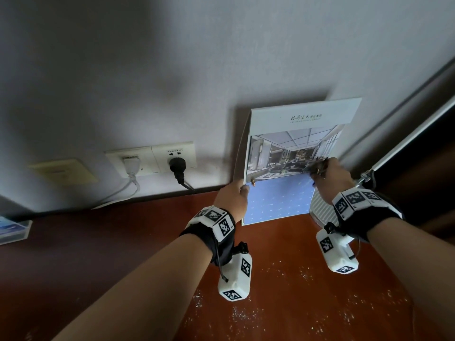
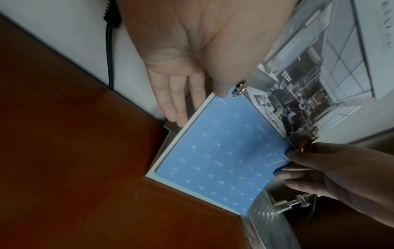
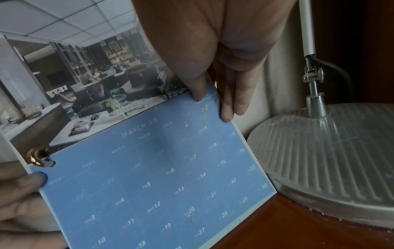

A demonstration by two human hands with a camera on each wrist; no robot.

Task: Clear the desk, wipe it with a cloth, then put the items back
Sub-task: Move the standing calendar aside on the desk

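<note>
A desk calendar with a room photo on its upper leaf and a blue March page below stands at the back of the brown desk, against the wall. My left hand pinches its left edge by the brass ring, thumb in front and fingers straight behind. On the opposite edge my right hand pinches at the hinge line, thumb on the blue page. The calendar's lower edge meets the desk.
A ribbed round lamp base with a metal arm stands just right of the calendar. Wall sockets hold a white plug and a black plug, their cables trailing down. A blue-white box lies far left. White specks dot the near desk.
</note>
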